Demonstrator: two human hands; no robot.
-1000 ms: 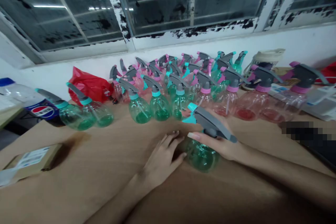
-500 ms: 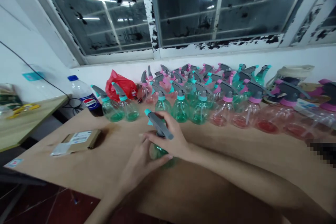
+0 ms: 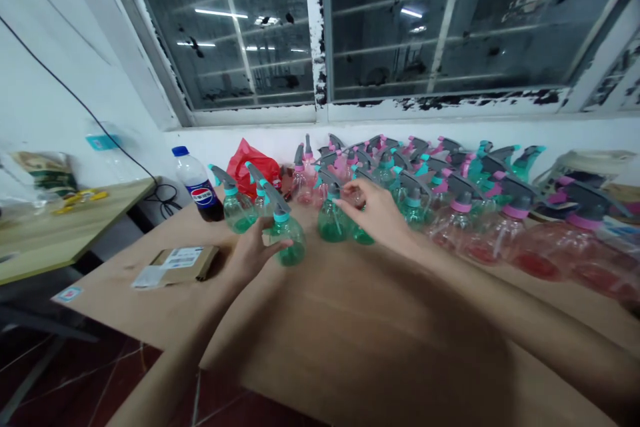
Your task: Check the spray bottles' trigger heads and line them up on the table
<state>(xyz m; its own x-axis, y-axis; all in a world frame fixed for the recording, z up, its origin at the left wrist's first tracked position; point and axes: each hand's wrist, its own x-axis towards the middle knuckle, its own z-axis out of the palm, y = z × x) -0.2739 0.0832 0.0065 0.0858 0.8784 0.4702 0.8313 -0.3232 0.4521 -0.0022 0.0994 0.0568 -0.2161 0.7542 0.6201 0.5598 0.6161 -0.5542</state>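
Note:
A clear green spray bottle point(image 3: 290, 243) with a grey and teal trigger head stands near the table's middle, slightly tilted. My left hand point(image 3: 255, 247) is closed around its left side, thumb across the front. My right hand point(image 3: 375, 210) is further back, its thumb and fingers apart beside the neck of another green spray bottle point(image 3: 333, 221). Whether its fingertips touch that neck I cannot tell. Behind my right hand, a further green spray bottle point(image 3: 363, 235) is partly hidden. To the left of my left hand stands one more green spray bottle point(image 3: 237, 210).
Pink spray bottles point(image 3: 490, 240) line the right side, with several more along the wall. A cola bottle point(image 3: 203, 190), a red plastic bag point(image 3: 253, 167) and a flat cardboard parcel point(image 3: 183, 263) occupy the left. A second table point(image 3: 100, 227) adjoins there.
The green bottle both hands held has moved left and back, now in my left hand alone. My right hand has let go and reached back to the row. The view has shifted left.

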